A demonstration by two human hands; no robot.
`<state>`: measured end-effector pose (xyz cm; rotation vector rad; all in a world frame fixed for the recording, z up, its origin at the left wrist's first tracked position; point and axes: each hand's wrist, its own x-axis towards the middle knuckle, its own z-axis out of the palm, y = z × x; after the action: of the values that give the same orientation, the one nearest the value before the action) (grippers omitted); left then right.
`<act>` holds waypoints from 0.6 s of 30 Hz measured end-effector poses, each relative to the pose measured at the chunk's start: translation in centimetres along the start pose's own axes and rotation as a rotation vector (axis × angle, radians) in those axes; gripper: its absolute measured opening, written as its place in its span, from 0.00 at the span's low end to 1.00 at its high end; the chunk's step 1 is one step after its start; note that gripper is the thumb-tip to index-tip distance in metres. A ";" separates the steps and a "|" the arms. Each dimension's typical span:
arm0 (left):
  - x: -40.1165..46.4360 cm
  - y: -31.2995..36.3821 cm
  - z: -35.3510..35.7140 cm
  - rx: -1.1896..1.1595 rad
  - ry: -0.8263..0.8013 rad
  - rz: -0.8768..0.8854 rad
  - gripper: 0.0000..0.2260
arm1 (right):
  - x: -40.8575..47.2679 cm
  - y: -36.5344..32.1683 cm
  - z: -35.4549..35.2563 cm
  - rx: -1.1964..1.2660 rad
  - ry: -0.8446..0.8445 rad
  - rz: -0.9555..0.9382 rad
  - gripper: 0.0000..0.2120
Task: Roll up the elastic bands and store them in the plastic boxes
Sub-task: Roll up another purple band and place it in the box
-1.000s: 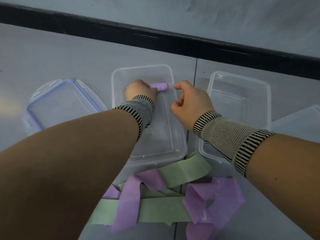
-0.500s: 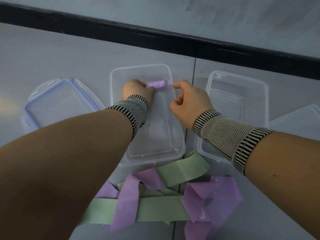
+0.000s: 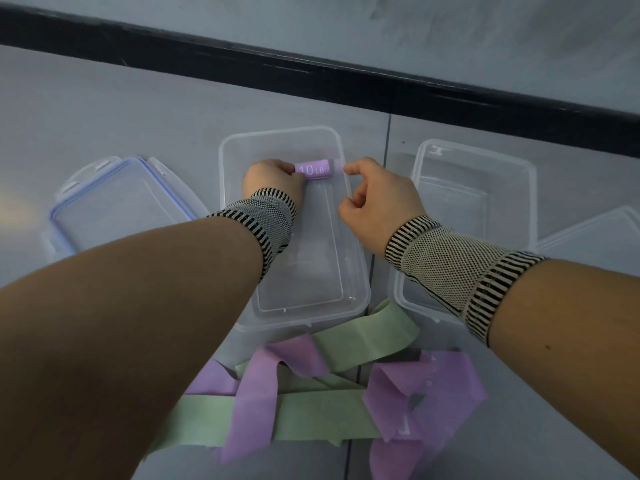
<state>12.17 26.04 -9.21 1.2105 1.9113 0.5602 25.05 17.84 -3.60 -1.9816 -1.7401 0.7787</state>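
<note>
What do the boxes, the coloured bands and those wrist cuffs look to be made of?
Boxes: probably clear plastic, glossy, since the table shows through.
Bands: likely thin matte rubber or latex, as they lie limp and folded; the roll reads "10 LB".
Cuffs: apparently knitted elastic fabric, with a mesh weave and striped ribbed edges.

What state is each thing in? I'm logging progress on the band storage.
Rolled purple band: rolled, inside the middle box, held by the left hand.
Right hand: curled, at the box's right rim.
Middle box: open.
Right box: open, no bands.
Lid: off, lying flat.
Loose bands: unrolled, piled.
</note>
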 end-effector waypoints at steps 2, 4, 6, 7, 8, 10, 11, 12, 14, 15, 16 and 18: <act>0.0 0.0 0.0 0.002 -0.001 -0.005 0.09 | 0.0 0.0 0.0 0.000 -0.002 -0.003 0.21; 0.0 0.0 0.0 -0.002 -0.003 -0.007 0.10 | 0.0 0.0 0.0 -0.004 0.000 -0.003 0.21; 0.0 -0.1 0.0 -0.010 0.000 -0.012 0.11 | 0.0 0.0 0.1 -0.009 0.003 0.001 0.21; -0.1 -0.1 0.0 -0.017 0.004 -0.015 0.11 | 0.0 0.0 0.1 -0.008 0.004 0.004 0.21; -0.1 -0.1 0.0 -0.028 0.007 -0.018 0.11 | 0.0 0.0 0.1 -0.007 0.007 0.006 0.21; -0.2 -0.1 0.0 -0.050 0.014 -0.024 0.11 | 0.0 0.0 0.0 -0.006 0.012 0.010 0.22; -0.2 -0.2 0.0 -0.054 0.015 -0.026 0.11 | 0.0 0.0 0.0 -0.007 0.014 0.011 0.22; -0.2 -0.2 0.0 -0.054 0.014 -0.027 0.11 | 0.0 0.0 0.0 -0.009 0.017 0.011 0.22; -0.3 -0.2 -0.1 -0.044 0.017 -0.024 0.11 | -0.1 -0.1 -0.1 -0.016 0.025 0.010 0.23; -0.3 -0.2 -0.2 -0.033 0.024 -0.023 0.11 | -0.1 0.0 -0.1 -0.022 0.028 0.009 0.23; -0.4 -0.3 -0.3 -0.022 0.032 -0.023 0.12 | -0.1 -0.1 -0.1 -0.029 0.032 0.008 0.24; -0.6 -0.4 -0.5 -0.004 0.040 -0.023 0.12 | -0.2 -0.1 -0.2 -0.047 0.040 0.006 0.24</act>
<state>11.72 25.33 -8.95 1.1808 1.9538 0.5796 25.11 17.70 -3.34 -2.0203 -1.7453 0.7019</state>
